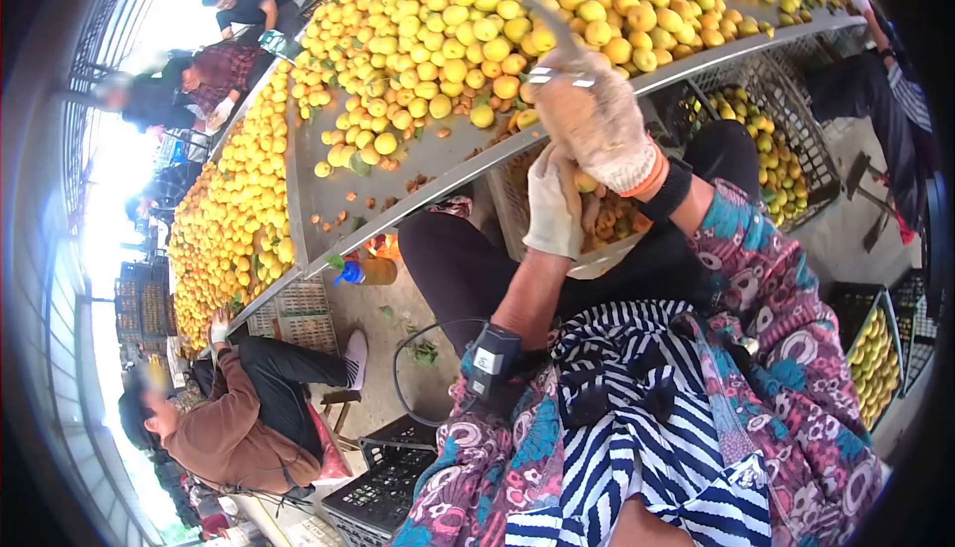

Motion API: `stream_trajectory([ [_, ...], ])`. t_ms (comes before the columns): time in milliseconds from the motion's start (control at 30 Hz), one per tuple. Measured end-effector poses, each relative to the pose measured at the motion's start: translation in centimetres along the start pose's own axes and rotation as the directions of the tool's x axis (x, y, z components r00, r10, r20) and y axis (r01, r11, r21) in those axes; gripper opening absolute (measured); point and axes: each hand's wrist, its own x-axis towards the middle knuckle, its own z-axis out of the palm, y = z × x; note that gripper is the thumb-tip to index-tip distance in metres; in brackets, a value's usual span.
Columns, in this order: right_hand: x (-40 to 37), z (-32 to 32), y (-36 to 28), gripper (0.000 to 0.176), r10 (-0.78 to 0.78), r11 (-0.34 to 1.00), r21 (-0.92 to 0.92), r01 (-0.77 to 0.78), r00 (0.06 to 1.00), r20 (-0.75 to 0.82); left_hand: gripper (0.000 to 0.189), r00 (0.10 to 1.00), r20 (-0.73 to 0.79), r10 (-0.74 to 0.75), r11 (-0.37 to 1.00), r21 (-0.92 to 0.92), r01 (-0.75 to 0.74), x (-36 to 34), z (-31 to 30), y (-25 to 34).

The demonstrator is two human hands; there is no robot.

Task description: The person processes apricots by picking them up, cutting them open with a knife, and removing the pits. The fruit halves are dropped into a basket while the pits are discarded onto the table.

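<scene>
Status: work well short of complete, in our judgement. The bulk of the yellow fruit (pixel 441 106) is heaped loose on the counter (pixel 310 144), approx. the full visible length; some bare metal shows at the near L corner, w/ small brown bits scattered on it.

Done, as far as we can see: one crate (pixel 796 109) at R, beside the counter, holds a fair qty of fruit; a 2nd crate (pixel 858 293), lower R, also holds fruit. We can't confirm either is full.

Grip: L hand (pixel 554 204), gloved, is over the near crate (pixel 509 211), close below the R hand; opening and hold can't be determined. R hand (pixel 592 124), gloved, is blurred at the counter edge; fingers look bent, but we can't tell what, if anything, they hold.
</scene>
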Motion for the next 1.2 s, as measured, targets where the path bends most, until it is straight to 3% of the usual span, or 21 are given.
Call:
stream_trajectory([
  [33, 0.1, 0.0, 0.1, 0.017, 0.007, 1.0, 0.008, -0.008, 0.997, 0.078, 0.042, 0.997, 0.018, -0.07, 0.992, -0.104, 0.071, 0.0, -0.1, 0.0],
  [67, 0.0, -0.4, -0.6, 0.015, -0.032, 0.929, -0.353, 0.108, 0.976, 0.214, 0.042, 0.946, 0.127, -0.297, 0.902, -0.287, 0.321, 0.3, -0.7, 0.0],
  [100, -0.3, -0.9, -0.1, 0.021, -0.116, 0.895, -0.392, 0.213, 0.959, 0.258, 0.04, 0.928, 0.185, -0.323, 0.888, -0.279, 0.365, 0.7, -1.2, 0.0],
  [133, 0.0, -1.4, 0.9, 0.025, -0.088, 0.995, -0.03, 0.094, 0.983, 0.16, 0.039, 0.908, 0.237, -0.344, 0.875, -0.27, 0.402, 1.6, -1.7, 0.1],
  [167, 0.7, -2.0, 2.0, 0.028, -0.028, 0.938, 0.346, -0.001, 0.997, 0.077, 0.038, 0.887, 0.288, -0.36, 0.863, -0.258, 0.434, 2.9, -2.2, 0.3],
  [233, 1.4, -2.5, 1.5, 0.032, -0.12, 0.987, 0.099, 0.124, 0.992, -0.039, 0.037, 0.823, 0.308, -0.477, 0.803, -0.227, 0.55, 5.0, -1.9, 1.9],
  [267, 1.8, -2.7, 1.2, 0.034, -0.166, 0.986, -0.035, 0.163, 0.981, -0.097, 0.039, 0.823, 0.299, -0.482, 0.807, -0.214, 0.551, 5.5, -1.9, 2.5],
  [300, 2.0, -3.2, 0.7, 0.033, -0.134, 0.983, 0.111, 0.143, 0.987, -0.085, 0.041, 0.826, 0.29, -0.484, 0.813, -0.201, 0.547, 5.9, -2.0, 2.9],
  [400, 4.0, -4.8, 2.2, 0.038, -0.265, 0.963, -0.011, 0.269, 0.94, -0.216, 0.043, 0.899, 0.234, -0.371, 0.841, -0.326, 0.432, 6.0, -2.1, 1.2],
  [500, 4.6, -5.9, 3.5, 0.048, -0.449, 0.859, -0.42, 0.293, 0.826, -0.341, 0.042, 0.954, 0.173, -0.245, 0.891, -0.348, 0.292, 5.2, -1.9, -0.1],
  [533, 4.1, -5.3, 1.6, 0.049, -0.187, 0.976, 0.036, 0.213, 0.917, -0.352, 0.041, 0.95, 0.168, -0.264, 0.893, -0.33, 0.307, 4.8, -1.9, 0.3],
  [600, 4.0, -4.4, 0.1, 0.049, 0.035, 0.886, 0.459, 0.064, 0.978, -0.204, 0.042, 0.93, 0.143, -0.339, 0.804, -0.47, 0.365, 4.5, -1.2, 0.8],
  [733, 3.6, -2.0, -0.9, 0.049, 0.062, 0.872, 0.484, 0.077, 0.963, -0.263, 0.038, 0.875, 0.133, -0.466, 0.727, -0.506, 0.464, 4.3, -0.3, 3.5],
  [800, 3.4, -1.5, -1.0, 0.048, 0.09, 0.893, 0.445, 0.072, 0.939, -0.332, 0.037, 0.946, 0.095, -0.31, 0.856, -0.405, 0.321, 3.9, -0.4, 3.0],
  [833, 3.7, -3.0, -0.4, 0.048, -0.058, 0.735, 0.679, 0.001, 0.996, 0.062, 0.037, 0.899, 0.119, -0.421, 0.752, -0.509, 0.419, 3.9, -0.3, 3.1],
  [900, 2.9, -2.2, -0.9, 0.049, 0.155, 0.537, 0.842, -0.042, 0.987, -0.05, 0.036, 0.828, 0.099, -0.553, 0.606, -0.634, 0.481, 4.0, 0.2, 3.2],
  [1000, 2.2, -2.3, -0.9, 0.035, 0.067, 0.59, 0.802, -0.093, 0.996, 0.066, 0.038, 0.757, -0.072, -0.65, 0.554, -0.727, 0.406, 3.7, 1.5, 3.0],
  [1033, 1.4, -1.8, -1.4, 0.034, 0.14, 0.55, 0.825, -0.13, 0.988, 0.062, 0.033, 0.781, -0.039, -0.623, 0.557, -0.723, 0.408, 3.7, 1.3, 2.4],
  [1133, 0.7, -0.9, -1.2, 0.037, 0.062, 0.837, 0.546, -0.034, 0.997, -0.033, 0.028, 0.848, -0.018, -0.53, 0.618, -0.693, 0.371, 3.1, 1.2, 1.8],
  [1167, 0.7, -1.0, -0.7, 0.038, -0.081, 0.979, 0.182, 0.09, 0.995, -0.057, 0.027, 0.863, -0.056, -0.503, 0.681, -0.64, 0.355, 3.0, 1.3, 1.9],
  [1200, 0.8, -1.0, -0.7, 0.039, -0.049, 0.975, 0.209, 0.069, 0.994, -0.1, 0.026, 0.877, -0.09, -0.471, 0.739, -0.583, 0.337, 2.9, 1.5, 2.0],
])
